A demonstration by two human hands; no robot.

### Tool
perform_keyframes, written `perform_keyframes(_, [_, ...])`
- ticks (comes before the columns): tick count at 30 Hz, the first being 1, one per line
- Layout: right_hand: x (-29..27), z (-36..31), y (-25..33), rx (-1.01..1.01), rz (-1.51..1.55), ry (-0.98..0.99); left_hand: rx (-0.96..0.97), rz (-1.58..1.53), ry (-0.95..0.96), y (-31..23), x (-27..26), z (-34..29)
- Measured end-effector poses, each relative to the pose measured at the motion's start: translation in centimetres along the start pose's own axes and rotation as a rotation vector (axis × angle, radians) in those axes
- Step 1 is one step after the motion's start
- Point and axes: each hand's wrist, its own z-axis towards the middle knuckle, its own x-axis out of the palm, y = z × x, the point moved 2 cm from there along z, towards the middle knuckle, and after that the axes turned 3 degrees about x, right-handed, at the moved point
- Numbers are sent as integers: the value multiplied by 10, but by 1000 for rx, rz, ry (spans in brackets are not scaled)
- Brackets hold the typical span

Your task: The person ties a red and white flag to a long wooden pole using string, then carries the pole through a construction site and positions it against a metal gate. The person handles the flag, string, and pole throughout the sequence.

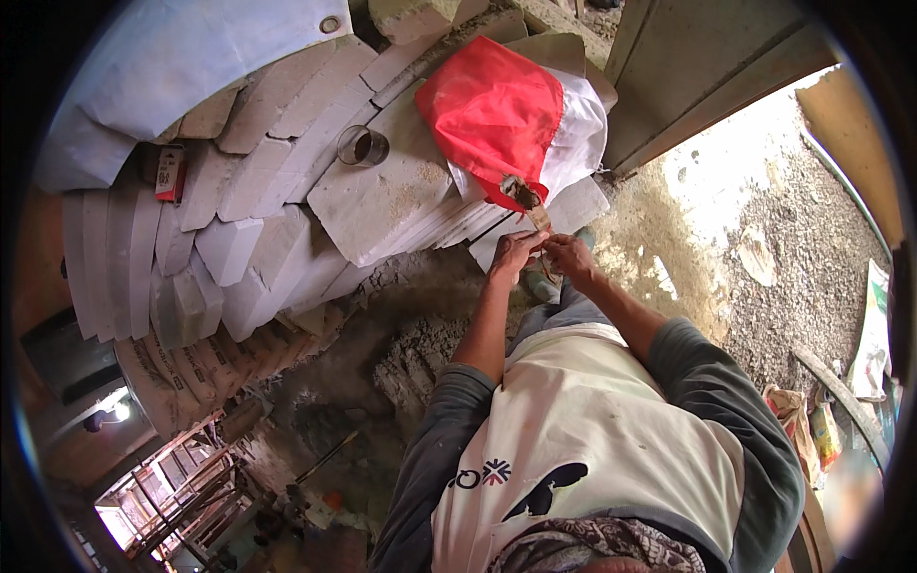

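Red-white cloth (497,100): bright, creased; narrow brown strip (540,219) at lower edge.

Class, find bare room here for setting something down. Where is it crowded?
Bare: most of the broad grey slab, bordered by the clear glass cup and red-and-white cloth, and the pale floor between the right hand and grey gravel. Crowded: the cloth's lower end, where the left hand holds a brown strip.
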Motion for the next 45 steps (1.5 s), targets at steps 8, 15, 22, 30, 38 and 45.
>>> perform_keyframes(8, [-7,6,-3,-180,-98,140,114,98,-14,-6,5,4])
perform_keyframes(15, [4,-15,19,38,168,129,97,105,-39,-10,7,5])
perform_keyframes(22, [2,-6,13,116,291,70,114,87,-4,-5,6,8])
perform_keyframes(30, [11,-9,25,72,210,4,133,89,-43,16,1,24])
perform_keyframes(38, [-5,2,11,-52,-41,-100,109,36,-106,10,1,16])
perform_keyframes(45, [-4,3,11,-89,-215,-44,130,228,-149,22,-10,26])
